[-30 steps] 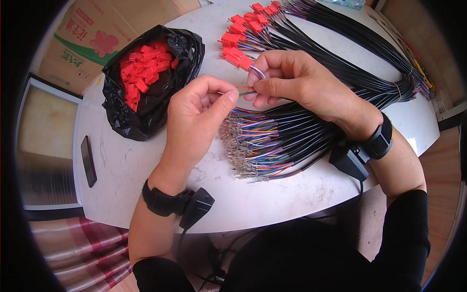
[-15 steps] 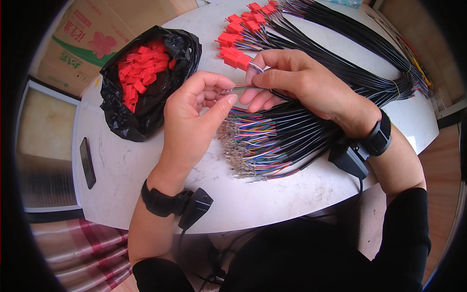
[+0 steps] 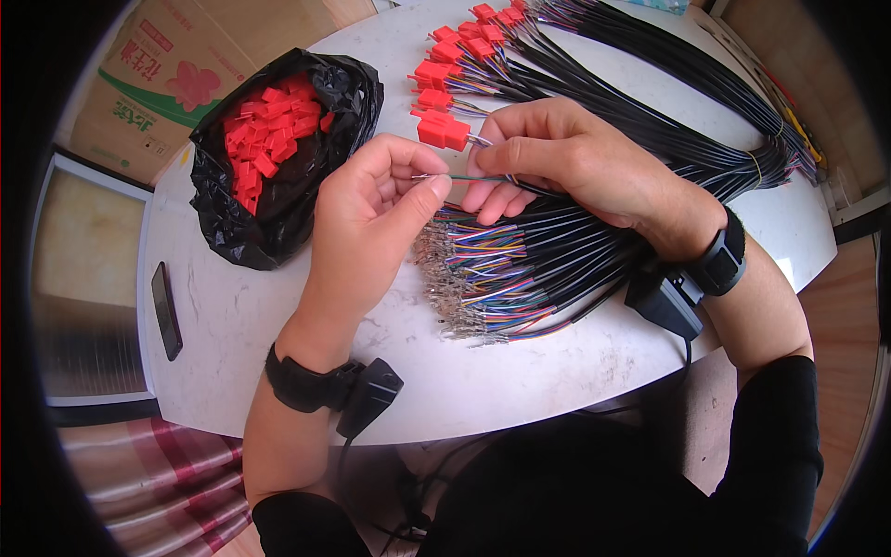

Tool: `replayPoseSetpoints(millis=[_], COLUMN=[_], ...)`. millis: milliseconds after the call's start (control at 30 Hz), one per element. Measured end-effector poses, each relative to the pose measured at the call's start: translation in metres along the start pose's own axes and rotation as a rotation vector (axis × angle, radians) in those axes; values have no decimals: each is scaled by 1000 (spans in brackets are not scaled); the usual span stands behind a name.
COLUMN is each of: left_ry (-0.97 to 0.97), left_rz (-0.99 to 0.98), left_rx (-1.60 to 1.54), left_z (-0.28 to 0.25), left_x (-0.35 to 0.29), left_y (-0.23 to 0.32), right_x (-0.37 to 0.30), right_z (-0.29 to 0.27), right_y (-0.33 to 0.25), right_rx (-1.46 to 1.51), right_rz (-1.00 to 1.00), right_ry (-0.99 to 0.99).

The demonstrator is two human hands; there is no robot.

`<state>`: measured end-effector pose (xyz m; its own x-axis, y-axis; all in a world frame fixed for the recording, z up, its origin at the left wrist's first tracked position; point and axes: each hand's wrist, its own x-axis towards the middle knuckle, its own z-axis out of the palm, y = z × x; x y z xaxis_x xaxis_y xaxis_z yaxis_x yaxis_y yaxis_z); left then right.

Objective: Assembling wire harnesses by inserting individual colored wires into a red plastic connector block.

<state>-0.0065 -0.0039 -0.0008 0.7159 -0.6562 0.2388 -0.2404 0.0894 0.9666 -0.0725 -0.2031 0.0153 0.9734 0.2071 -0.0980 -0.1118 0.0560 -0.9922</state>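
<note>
Green wire was pinched by left hand and right hand. Judged light and limp, it was best gripped behind its tip.

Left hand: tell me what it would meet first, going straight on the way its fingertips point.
Probably the right hand, just across a gap spanned by thin wires; whether both are level in depth is unclear here.

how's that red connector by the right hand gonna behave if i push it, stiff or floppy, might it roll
The red connector itself is probably stiff, since it looks like moulded plastic with crisp edges. It would likely swing or shift rather than stay put, as thin wires join it to the right hand. Rolling seems unlikely, given its boxy sides.
</note>
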Motion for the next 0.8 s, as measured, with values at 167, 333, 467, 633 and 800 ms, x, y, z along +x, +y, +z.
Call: replayPoseSetpoints(millis=[167, 333, 467, 633, 800], left_ry=[-49, -44, -35, -29, -17], left_rz=[-139, -208, -197, -176, -140], left_rx=[-165, -244, -236, -209, -209], left_z=[-6, -7, -6, -7, -3], left_x=[0, 1, 2, 1, 2], left_y=[2, -2, 1, -4, -3], right_x=[1, 0, 1, 3, 4], right_z=[0, -3, -4, 1, 10], right_y=[1, 6, 6, 6, 14], right_rx=[-49, -132, -34, -40, -116], right_rz=[-43, -155, -121, -128, -186], right_ry=[-28, -38, -60, -58, 65])
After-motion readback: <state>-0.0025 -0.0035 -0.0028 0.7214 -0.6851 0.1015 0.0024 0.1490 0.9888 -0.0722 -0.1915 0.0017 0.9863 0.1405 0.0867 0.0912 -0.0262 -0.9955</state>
